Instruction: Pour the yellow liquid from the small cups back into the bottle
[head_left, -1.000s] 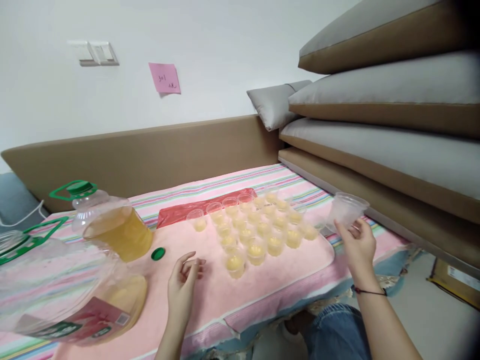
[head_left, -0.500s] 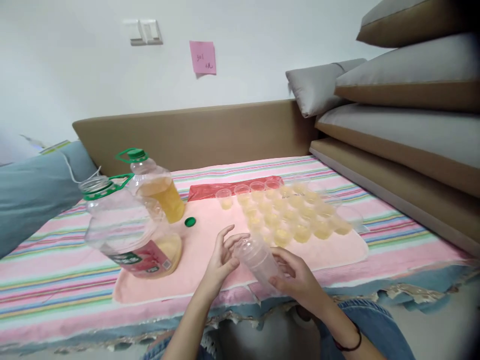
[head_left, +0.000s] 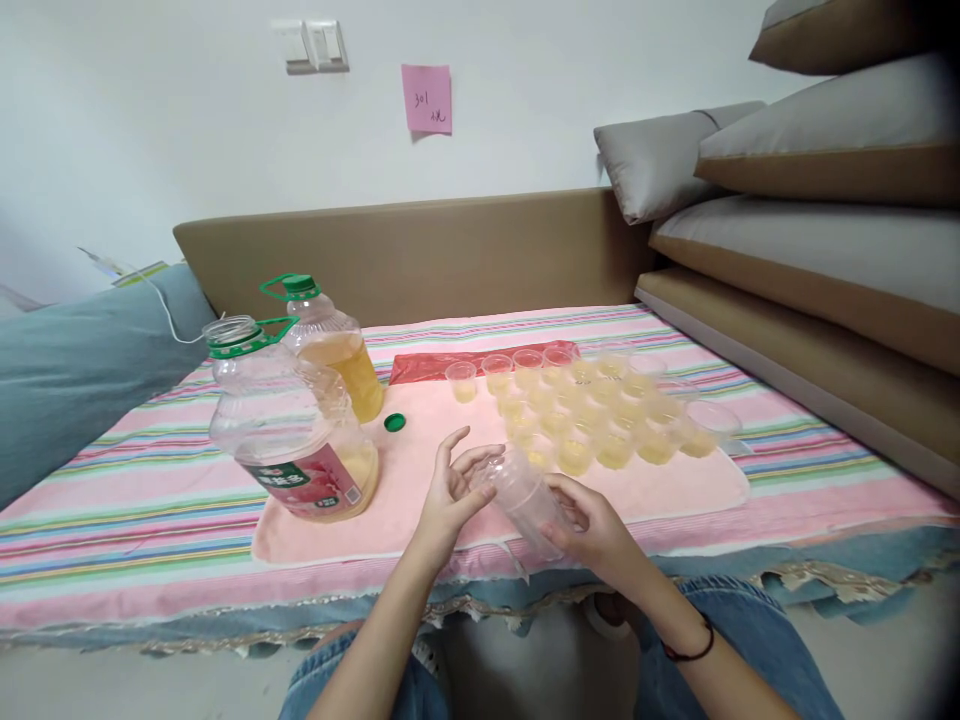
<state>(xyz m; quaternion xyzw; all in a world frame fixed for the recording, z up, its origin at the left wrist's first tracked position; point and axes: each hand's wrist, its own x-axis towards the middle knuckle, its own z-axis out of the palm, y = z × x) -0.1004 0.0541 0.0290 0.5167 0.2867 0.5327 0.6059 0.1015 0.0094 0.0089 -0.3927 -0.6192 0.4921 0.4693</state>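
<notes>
My right hand (head_left: 596,525) is wrapped around a stack of clear plastic cups (head_left: 529,505), tilted with one end up toward the left. Around that upper end curve the spread fingers of my left hand (head_left: 454,495); I cannot tell whether they touch it. Beyond the stack stand rows of clear cups (head_left: 576,455) with pale yellow liquid in them. A single cup (head_left: 462,385) with some liquid stands a little apart, left of the rows.
At left stand an uncapped large juice bottle (head_left: 300,480), low in liquid, and a fuller capped bottle (head_left: 345,365). A green cap (head_left: 394,422) lies on the pink cloth (head_left: 420,440). Red plastic (head_left: 427,367) lies behind the cups. Cushions (head_left: 817,230) are stacked at right.
The camera view has shifted, so the bottles and cups sit a little further right and higher. My right hand still holds the cup stack, and my left hand stays at its upper end.
</notes>
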